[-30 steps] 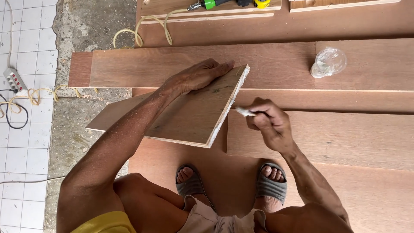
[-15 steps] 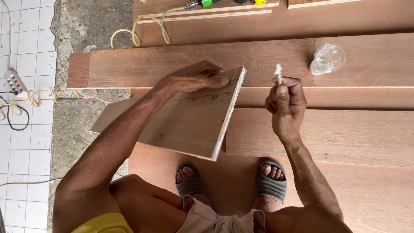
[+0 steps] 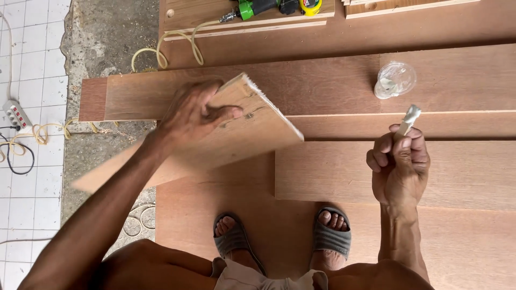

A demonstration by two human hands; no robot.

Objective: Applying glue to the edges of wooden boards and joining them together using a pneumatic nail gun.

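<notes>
My left hand (image 3: 194, 114) grips a long plywood board (image 3: 252, 131) from above and holds it up, tilted, over the sheets on the floor. The board's pale end edge points to the right. My right hand (image 3: 400, 161) is closed around a small white brush-like stick (image 3: 409, 118), whose tip points up and away from me. It is off to the right, apart from the board. A clear plastic cup (image 3: 395, 79) lies on the plywood just beyond the stick's tip.
Large plywood sheets (image 3: 344, 177) cover the floor under my sandalled feet (image 3: 282, 239). A green power tool (image 3: 252, 7) with a yellow hose and a tape measure (image 3: 310, 5) lie at the far edge. A power strip (image 3: 16, 114) and cords sit on white tiles at the left.
My left hand has swung the board round, its end now pointing right and lower. My right hand left the board's edge and moved right with the stick raised.
</notes>
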